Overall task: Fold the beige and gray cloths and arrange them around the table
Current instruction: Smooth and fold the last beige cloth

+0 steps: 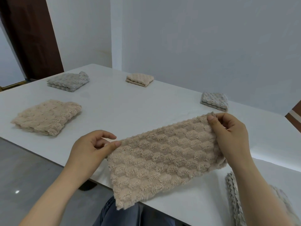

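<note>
A fluffy beige cloth [164,159], doubled into a long strip, hangs over the near edge of the white table [130,105]. My left hand [92,147] pinches its left top corner between thumb and fingers. My right hand [229,132] pinches the right top corner and holds it slightly above the tabletop. Four folded cloths lie around the table: a beige one [47,118] at the left, a gray one [69,81] at the far left, a beige one [139,79] at the far middle, a gray one [214,101] at the right.
A gray cloth [236,198] lies at the near right, partly hidden by my right forearm. My lap in blue jeans [120,214] shows below the table edge. White walls stand close behind the table, and a dark wooden door [31,35] is at the far left.
</note>
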A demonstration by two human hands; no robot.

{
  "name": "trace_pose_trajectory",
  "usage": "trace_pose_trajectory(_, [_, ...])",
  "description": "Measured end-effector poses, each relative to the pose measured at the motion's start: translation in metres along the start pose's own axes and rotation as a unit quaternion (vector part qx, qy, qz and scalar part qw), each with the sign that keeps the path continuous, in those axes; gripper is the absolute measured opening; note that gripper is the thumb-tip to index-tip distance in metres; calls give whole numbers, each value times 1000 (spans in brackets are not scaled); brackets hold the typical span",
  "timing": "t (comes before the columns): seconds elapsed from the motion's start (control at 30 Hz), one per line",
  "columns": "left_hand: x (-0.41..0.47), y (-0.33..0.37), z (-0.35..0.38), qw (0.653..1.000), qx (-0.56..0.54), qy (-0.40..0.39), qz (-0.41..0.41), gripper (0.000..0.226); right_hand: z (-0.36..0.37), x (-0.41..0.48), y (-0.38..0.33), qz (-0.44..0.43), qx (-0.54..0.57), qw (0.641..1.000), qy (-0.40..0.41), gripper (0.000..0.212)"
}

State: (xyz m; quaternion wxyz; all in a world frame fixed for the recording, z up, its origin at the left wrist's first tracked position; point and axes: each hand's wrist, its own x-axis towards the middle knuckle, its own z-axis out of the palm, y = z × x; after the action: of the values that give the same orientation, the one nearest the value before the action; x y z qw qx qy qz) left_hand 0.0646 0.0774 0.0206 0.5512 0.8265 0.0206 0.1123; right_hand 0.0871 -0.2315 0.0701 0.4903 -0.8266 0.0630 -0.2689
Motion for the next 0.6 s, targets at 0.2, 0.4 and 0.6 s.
trace_pose_trajectory(0.2, [4, -8, -5, 997, 36, -57, -44, 5, 3, -14, 14, 31, -34, 999, -23, 16])
trace_pose_trajectory(0.4, [4, -9, 8, 998, -28, 28, -55, 20, 1, -23, 12, 4, -39, 999, 1, 15])
trace_pose_trajectory(0.6, [3, 4, 21, 992, -77, 92, -39, 19, 2, -30, 4, -55, -60, 995, 56, 9])
